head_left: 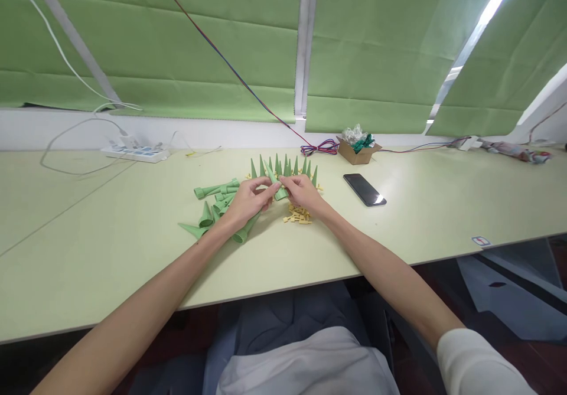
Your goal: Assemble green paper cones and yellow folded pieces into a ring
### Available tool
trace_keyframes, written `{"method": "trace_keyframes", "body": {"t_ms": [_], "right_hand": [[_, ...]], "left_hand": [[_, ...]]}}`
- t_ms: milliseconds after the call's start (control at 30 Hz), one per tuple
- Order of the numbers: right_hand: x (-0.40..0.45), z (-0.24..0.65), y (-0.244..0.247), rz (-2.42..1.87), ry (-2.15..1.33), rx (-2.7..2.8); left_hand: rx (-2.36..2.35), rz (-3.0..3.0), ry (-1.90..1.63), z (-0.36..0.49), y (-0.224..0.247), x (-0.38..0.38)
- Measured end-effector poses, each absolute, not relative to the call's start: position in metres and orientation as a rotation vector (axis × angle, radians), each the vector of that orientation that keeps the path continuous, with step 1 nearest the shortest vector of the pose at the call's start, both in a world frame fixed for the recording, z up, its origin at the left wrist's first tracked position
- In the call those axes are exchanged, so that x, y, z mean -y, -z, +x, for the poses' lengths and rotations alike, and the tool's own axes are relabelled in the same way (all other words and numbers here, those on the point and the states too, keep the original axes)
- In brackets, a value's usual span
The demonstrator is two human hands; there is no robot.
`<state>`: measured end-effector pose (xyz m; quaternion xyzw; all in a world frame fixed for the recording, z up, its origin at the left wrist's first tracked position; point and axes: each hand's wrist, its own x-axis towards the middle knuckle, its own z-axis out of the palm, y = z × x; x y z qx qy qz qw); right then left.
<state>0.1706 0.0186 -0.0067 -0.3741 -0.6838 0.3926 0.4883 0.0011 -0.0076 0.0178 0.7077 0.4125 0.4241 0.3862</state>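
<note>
My left hand is closed around a hollow green plastic cone, tilted with its tip up and its wide end toward me. Against the cone's right side, my right hand has its fingertips pinched together; whatever they hold is hidden. Behind both hands stands a cluster of upright green cones, with small yellow pieces around their lower parts. Under my right hand lies a pile of small yellow plastic pieces. Loose green cones lie heaped beside and partly behind my left hand.
A black phone lies to the right on the pale table. Farther back are a small cardboard box with plastic wrap, a bundle of red and blue wire, and a white power strip at left.
</note>
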Motion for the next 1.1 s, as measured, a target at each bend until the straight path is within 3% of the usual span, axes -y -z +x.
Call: {"method": "trace_keyframes", "body": {"t_ms": [267,567,867,1100], "right_hand": [[-0.019,0.172,0.006,-1.023,-0.599,1.845],[-0.02,0.168,0.007,-1.042,-0.783,1.693],[-0.02,0.167,0.009,-0.951,-0.934,1.499],[-0.021,0.167,0.008,-0.812,-0.989,1.495]], "left_hand": [[-1.092,2.044,-1.241,0.002,-0.009,0.002],[-1.131,2.3,-1.36,0.004,-0.004,0.001],[-1.184,2.054,-1.372,0.006,-0.008,0.005],[-1.085,1.619,-1.027,0.006,-0.012,0.003]]}}
